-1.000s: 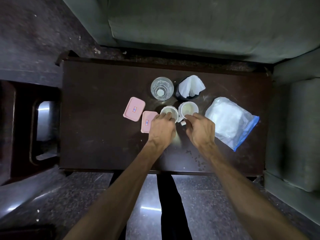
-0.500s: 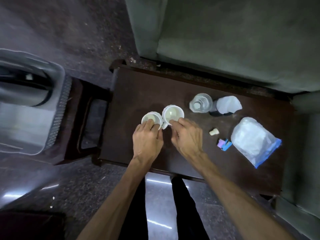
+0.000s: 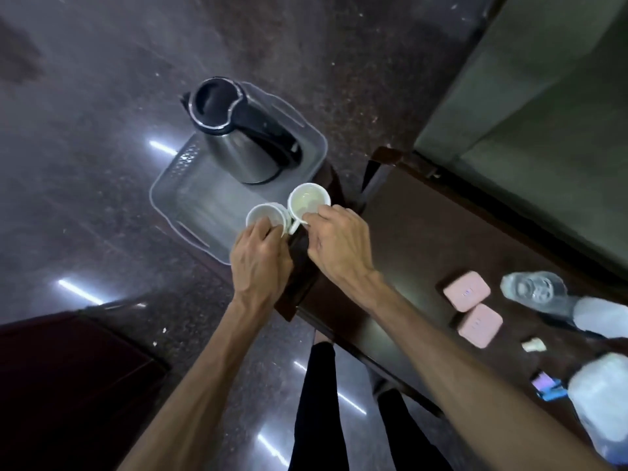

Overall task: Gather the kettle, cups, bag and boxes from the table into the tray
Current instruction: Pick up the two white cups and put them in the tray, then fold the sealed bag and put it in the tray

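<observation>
White cups (image 3: 266,216) (image 3: 308,199) pinched in my left hand (image 3: 260,263) and right hand (image 3: 339,248) hang just over the tray's (image 3: 163,192) near end, kettle (image 3: 238,141) beyond.

table (image 3: 401,253) dark wood | on it: two pink boxes (image 3: 466,295), glass (image 3: 531,289), bag (image 3: 599,406)

Dim, motion-blurred, glare streaks, fisheye edges
</observation>
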{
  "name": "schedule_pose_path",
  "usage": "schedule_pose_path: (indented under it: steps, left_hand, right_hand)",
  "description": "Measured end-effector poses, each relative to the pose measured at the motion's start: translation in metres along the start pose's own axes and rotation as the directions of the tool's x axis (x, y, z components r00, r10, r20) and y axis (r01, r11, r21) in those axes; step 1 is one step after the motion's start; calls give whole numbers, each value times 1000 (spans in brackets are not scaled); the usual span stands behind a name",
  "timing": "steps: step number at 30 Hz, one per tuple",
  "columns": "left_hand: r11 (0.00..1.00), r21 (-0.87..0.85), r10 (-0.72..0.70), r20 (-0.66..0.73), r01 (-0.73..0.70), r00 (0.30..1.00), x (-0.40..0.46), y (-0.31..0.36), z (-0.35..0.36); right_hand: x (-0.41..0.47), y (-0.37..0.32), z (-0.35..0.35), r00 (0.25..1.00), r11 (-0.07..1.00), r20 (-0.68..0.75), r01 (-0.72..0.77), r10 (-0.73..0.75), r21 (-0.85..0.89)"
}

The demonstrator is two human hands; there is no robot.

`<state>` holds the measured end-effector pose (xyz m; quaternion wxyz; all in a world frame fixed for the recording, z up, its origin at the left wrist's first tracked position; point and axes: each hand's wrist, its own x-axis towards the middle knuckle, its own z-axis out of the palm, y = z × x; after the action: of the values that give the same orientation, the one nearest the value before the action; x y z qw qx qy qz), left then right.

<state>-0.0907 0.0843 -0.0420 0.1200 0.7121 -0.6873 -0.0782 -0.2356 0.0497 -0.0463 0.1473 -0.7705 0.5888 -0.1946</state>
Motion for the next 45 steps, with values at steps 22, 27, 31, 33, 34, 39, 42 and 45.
schedule_pose_path:
  steps: [22, 27, 31, 33, 34, 39, 42, 45]
  left_hand:
    - [984, 152, -147, 397, 93, 906, 37, -104, 37]
    - [975, 141, -214, 368, 173, 905, 33, -95, 35]
    - [962, 114, -270, 253, 248, 929, 25, -78, 28]
    - [965, 91, -261, 201, 248, 944, 18, -67, 27]
    - [964, 91, -263, 179, 250, 948, 15, -61, 28]
    - [966, 35, -258, 92, 256, 962, -4, -21, 34]
    - [980, -16, -197, 91, 199, 976, -17, 17, 41]
    - [991, -36, -124, 174, 132, 977, -31, 65, 52]
  right_hand:
    - [84, -53, 95, 844, 973, 536, 117, 10, -201]
    - [78, -53, 93, 862, 982, 507, 82, 14, -167]
    - [64, -47, 85, 909, 994, 416, 28, 20, -110]
    - [53, -42, 77, 928, 998, 369, -33, 51, -55]
    - [47, -39, 72, 935, 997, 346, -71, 75, -24]
    - [8, -7, 42, 933, 962, 274, -262, 231, 81]
    - [-22, 19, 21, 911, 917, 241, -374, 334, 141]
    - [-54, 50, 1, 853, 831, 200, -517, 482, 206]
